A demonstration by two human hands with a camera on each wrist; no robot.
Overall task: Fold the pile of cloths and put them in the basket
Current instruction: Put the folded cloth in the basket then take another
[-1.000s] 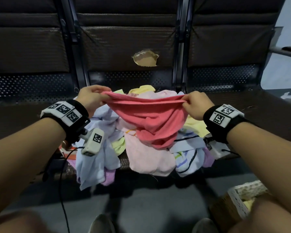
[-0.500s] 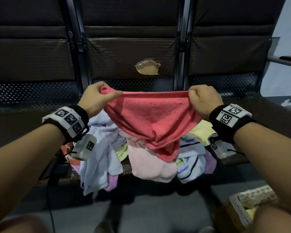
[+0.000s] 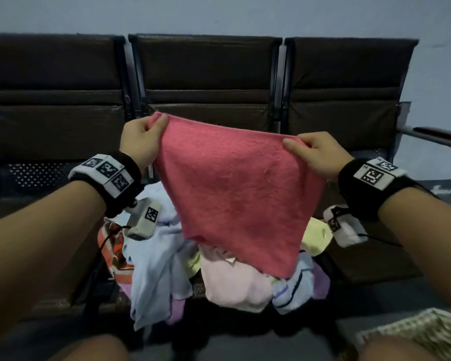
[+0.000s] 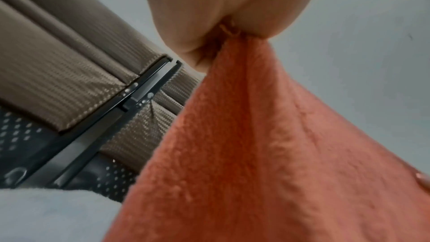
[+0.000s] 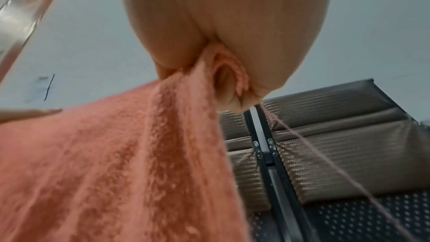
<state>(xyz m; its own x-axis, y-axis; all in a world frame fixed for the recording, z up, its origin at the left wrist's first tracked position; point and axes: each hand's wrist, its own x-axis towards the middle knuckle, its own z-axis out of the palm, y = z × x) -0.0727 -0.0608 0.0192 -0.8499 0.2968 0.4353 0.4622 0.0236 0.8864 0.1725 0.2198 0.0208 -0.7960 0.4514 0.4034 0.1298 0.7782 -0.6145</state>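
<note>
A pink-red terry cloth [image 3: 235, 188] hangs spread flat in the air above the pile. My left hand [image 3: 151, 128] pinches its upper left corner, and my right hand [image 3: 297, 145] pinches its upper right corner. The left wrist view shows the cloth [image 4: 267, 154] bunched where my left hand [image 4: 223, 32] grips it. In the right wrist view the cloth [image 5: 116, 163] drops from my right hand [image 5: 209, 65]. Below, the pile of cloths [image 3: 219, 277] in light blue, pale pink, yellow and purple lies on the middle seat. The woven basket [image 3: 412, 332] shows blurred at the bottom right.
A row of dark brown padded bench seats [image 3: 206, 71] with metal frames runs across the back against a pale wall. A metal armrest [image 3: 432, 134] juts out at the right. My knees [image 3: 94, 349] sit at the bottom edge.
Both hands have lifted the pink-red cloth up off the pile and drawn it taut, so it now hangs open and flat instead of sagging in folds.
</note>
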